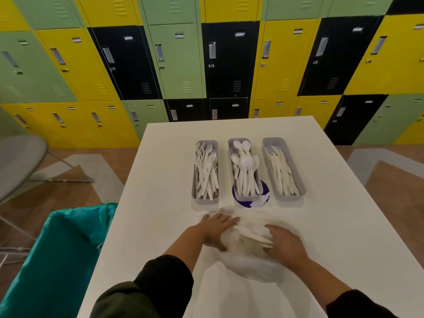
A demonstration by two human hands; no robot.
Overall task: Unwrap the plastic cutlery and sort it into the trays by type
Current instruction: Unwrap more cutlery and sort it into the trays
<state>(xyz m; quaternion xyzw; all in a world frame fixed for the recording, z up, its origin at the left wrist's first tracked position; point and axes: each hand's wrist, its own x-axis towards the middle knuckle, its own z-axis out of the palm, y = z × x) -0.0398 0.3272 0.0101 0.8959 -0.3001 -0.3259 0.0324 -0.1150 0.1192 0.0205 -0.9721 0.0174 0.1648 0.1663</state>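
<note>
Black sleeves (165, 275) nearest, both forearms reaching out over the white table (332, 226). Left hand (216, 230) lies flat, fingers spread, ring on one finger, palm pressing the left side of a blurry heap of clear plastic wrap (250, 265). Right hand (285, 245) sits on the heap's right side, fingers curled together over a bundle of wrapped white cutlery (249, 242); whether they actually clamp it, cannot tell. Bundle lies between the two hands, touching both.

Teal bin liner (57, 253) hangs just beside the table's left edge.

Beyond the hands, three grey trays side by side, apart from each other: left tray (193, 180) holds forks (206, 171), middle tray (230, 157) holds spoons (245, 166), right tray (296, 161) holds knives (282, 173). Dark blue round sticker (263, 191) pokes out under the middle tray's near end.

Grey chair (18, 161) far left on the floor. Behind it all, lockers (179, 60) in green, yellow and black.
</note>
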